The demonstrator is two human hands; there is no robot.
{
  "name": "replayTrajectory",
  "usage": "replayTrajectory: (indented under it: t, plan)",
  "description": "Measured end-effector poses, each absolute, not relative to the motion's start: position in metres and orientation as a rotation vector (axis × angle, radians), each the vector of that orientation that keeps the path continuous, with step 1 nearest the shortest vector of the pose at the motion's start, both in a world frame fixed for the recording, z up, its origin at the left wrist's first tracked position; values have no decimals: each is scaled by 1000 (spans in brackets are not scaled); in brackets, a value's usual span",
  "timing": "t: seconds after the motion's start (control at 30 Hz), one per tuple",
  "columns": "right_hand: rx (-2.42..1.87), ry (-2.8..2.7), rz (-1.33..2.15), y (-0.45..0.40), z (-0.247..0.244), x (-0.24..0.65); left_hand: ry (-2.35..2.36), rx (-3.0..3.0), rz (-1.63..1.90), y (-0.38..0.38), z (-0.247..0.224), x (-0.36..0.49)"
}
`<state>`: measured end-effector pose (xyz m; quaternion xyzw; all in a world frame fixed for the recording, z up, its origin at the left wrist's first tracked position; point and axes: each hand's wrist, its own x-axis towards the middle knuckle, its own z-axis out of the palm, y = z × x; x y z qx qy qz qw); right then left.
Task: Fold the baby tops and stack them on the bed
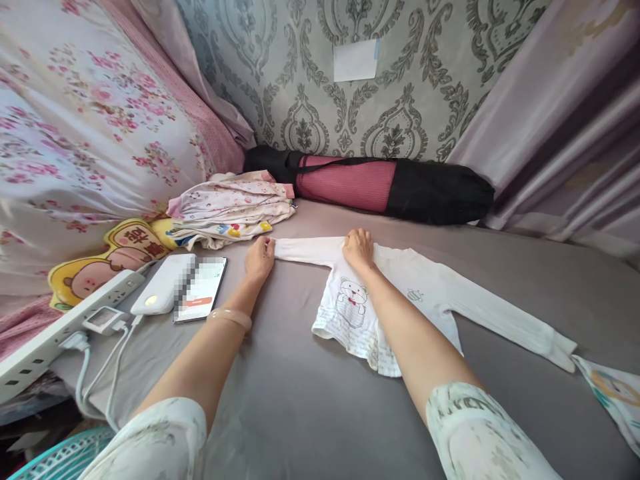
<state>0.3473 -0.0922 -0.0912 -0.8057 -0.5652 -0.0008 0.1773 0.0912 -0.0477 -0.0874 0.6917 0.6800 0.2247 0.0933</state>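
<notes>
A small white long-sleeved shirt (350, 313) with a bear print lies spread on the grey bed sheet (300, 413). My left hand (260, 257) is closed on the cuff of the sleeve that stretches to the left. At that sleeve's shoulder, beside the neckline, my right hand (359, 248) rests with its fingers curled on the fabric. The other sleeve reaches out to the right, past my right forearm. My right forearm covers part of the shirt's front.
Folded clothes (235, 207) lie beyond my left hand. A black and pink rolled bag (345, 185) lies along the wall. Phone (203, 290), power bank (163, 285), power strip (65, 320) and cables are at left; patterned cloth (613, 393) at right.
</notes>
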Motion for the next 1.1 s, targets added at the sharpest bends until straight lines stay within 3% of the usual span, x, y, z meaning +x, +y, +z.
replayTrajectory:
  t: [0.23,0.37,0.53,0.97,1.1]
  plan:
    - [-2233,-1650,-29,-95,-88,349,2027,2062,617,-47,-87,92]
    - [-2007,-1943,-48,-107,-82,334,2023,2057,612,-47,-87,93]
    - [-1874,-2281,306,-118,-77,310,2005,2071,660,-48,-89,91]
    - [-1871,-2130,519,-121,-72,318,2022,1998,730,-46,-89,92]
    - [-1987,-2016,373,-136,-69,343,1968,2000,820,-47,-89,93]
